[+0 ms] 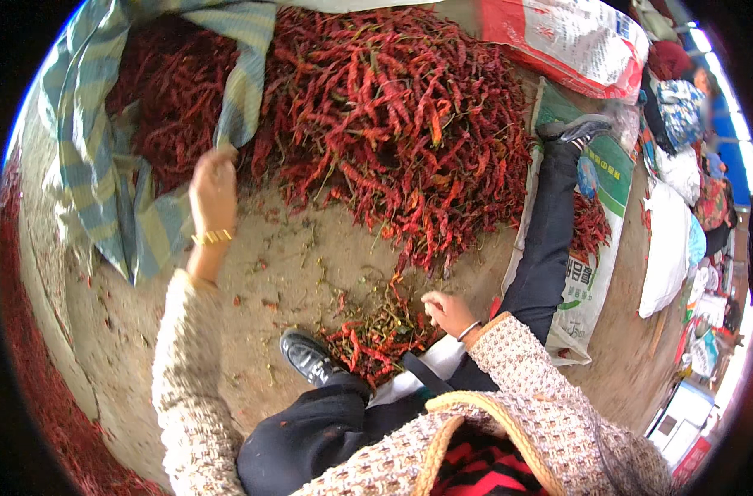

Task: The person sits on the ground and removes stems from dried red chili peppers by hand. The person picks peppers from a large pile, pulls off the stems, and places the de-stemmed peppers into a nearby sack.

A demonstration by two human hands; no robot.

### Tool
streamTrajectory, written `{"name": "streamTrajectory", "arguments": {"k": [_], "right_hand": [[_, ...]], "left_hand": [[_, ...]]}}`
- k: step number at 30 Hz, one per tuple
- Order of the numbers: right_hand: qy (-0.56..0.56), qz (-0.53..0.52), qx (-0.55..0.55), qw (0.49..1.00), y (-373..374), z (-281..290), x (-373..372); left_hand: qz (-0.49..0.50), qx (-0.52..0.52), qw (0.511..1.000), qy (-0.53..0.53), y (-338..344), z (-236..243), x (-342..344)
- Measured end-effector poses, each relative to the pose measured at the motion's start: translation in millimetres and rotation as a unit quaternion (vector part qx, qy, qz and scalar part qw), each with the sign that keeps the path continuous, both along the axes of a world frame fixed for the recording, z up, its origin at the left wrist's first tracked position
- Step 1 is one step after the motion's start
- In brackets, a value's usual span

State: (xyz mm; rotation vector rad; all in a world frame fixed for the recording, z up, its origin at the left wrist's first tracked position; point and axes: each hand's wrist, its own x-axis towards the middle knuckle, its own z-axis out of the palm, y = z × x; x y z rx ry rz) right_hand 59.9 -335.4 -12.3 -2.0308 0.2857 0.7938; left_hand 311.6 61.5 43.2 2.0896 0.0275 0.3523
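My left hand (213,186), with a gold bracelet at the wrist, is closed on the edge of a blue-and-yellow striped sack (248,87); its fingers are slightly blurred. Dried red chilies (169,107) fill the sack's mouth. To the right rises a large heap of red chilies (401,107). My right hand (449,314) hovers by a small pile of chilies and stems (368,343) between my legs. Its fingers are curled together, and whatever they may hold is hidden.
My outstretched right leg (542,248) lies over a green-and-white sack (595,281) with some chilies on it. A red-and-white sack (566,45) lies behind the heap. White bags (670,248) line the right side. More chilies (41,364) border the left. Scraps litter the floor (269,264).
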Motion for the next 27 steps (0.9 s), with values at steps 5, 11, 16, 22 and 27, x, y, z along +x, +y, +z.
{"name": "streamTrajectory", "arguments": {"k": [5, 11, 16, 22, 27], "right_hand": [[-0.267, 0.232, -0.217, 0.91, 36, 13, 44], [-0.312, 0.285, -0.302, 0.854, 42, -8, 80], [-0.254, 0.251, -0.131, 0.925, 56, -7, 12], [0.137, -0.025, 0.189, 0.972, 74, 17, -13], [0.168, -0.044, 0.212, 0.962, 80, 19, -16]], "left_hand": [[-0.121, 0.039, 0.971, 0.2, -60, -25, -204], [-0.386, 0.237, 0.874, 0.175, -113, -69, -287], [-0.512, 0.083, 0.824, 0.228, -106, -57, -304], [-0.194, -0.313, 0.819, 0.441, -104, -73, -286], [-0.163, -0.557, 0.613, 0.536, -102, -51, -280]]}}
